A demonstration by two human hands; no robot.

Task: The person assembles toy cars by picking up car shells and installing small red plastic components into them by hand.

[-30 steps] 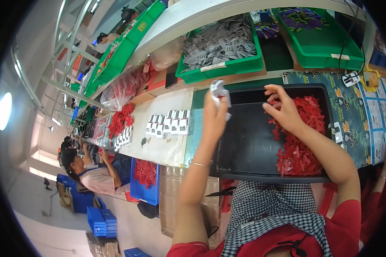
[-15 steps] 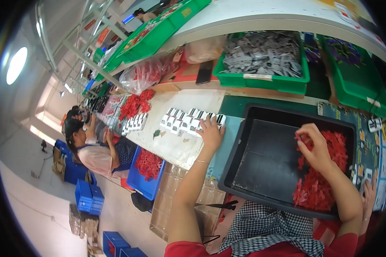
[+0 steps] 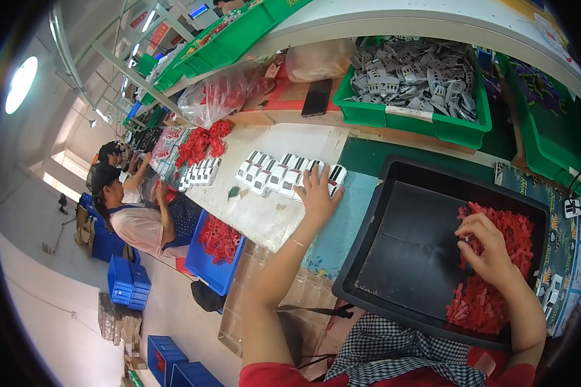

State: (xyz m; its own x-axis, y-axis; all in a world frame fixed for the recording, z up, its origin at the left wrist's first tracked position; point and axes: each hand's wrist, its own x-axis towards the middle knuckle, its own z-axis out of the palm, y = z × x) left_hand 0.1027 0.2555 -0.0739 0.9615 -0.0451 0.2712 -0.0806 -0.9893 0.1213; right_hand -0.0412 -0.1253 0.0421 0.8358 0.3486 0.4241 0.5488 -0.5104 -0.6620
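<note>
My left hand [image 3: 319,201] lies with fingers spread over the near end of a row of white toy car bodies [image 3: 279,175] with dark windows, touching the last ones. My right hand [image 3: 489,250] is over the black tray [image 3: 400,232], thumb and fingers curled in a pinch. A small reddish piece shows between the fingertips, partly hidden. Beneath and around that hand, red plastic pieces [image 3: 481,303] are heaped along the tray's right side.
A green bin [image 3: 419,119] of grey-white parts stands behind the tray, beside another green bin [image 3: 552,145]. Leftward are a red pile [image 3: 200,145], a blue crate [image 3: 216,274] of red pieces and a seated co-worker [image 3: 139,219]. A shelf [image 3: 394,22] overhangs the bench.
The view has shifted slightly. My right hand's fingers have drawn closer together over the red pieces. My left hand stays at the white car bodies. Another hand at the right edge is gone from view.
</note>
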